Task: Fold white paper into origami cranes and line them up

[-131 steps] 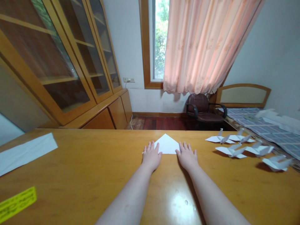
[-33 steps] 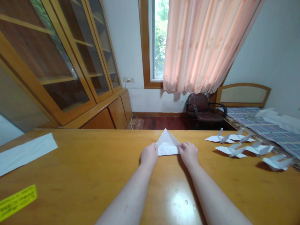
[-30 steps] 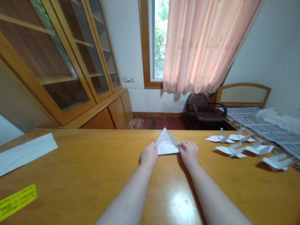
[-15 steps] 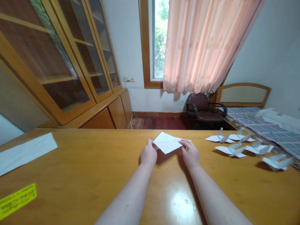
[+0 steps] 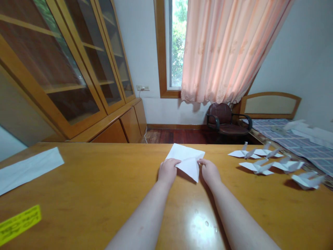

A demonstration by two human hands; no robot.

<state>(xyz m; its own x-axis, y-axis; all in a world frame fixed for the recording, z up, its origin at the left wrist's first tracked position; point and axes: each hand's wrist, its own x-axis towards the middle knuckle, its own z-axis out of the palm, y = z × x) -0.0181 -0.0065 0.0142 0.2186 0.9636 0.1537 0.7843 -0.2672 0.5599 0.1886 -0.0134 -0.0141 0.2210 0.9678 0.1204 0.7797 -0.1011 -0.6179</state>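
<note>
A white sheet of folding paper (image 5: pixel 186 153) lies at the far edge of the wooden table, creased across its middle with a flap pointing toward me. My left hand (image 5: pixel 168 171) grips its left side, thumb on top and the other fingers partly hidden. At the right end of the crease, my right hand (image 5: pixel 208 171) pinches the paper's edge between thumb and forefinger. Several white folded paper birds (image 5: pixel 256 166) stand on the table to the right of my right hand.
A strip of white paper (image 5: pixel 31 168) lies on the table (image 5: pixel 104 194) at the left. Nearer me is a yellow label (image 5: pixel 20 224) with dark writing. Beyond the table are a glass-fronted cabinet (image 5: pixel 91 55), a brown armchair (image 5: pixel 225 119) and a bed (image 5: pixel 293 132).
The paper has turned and come down toward the tabletop, and its near flap now points closer to me. My left hand has moved slightly right, its thumb now over the paper.
</note>
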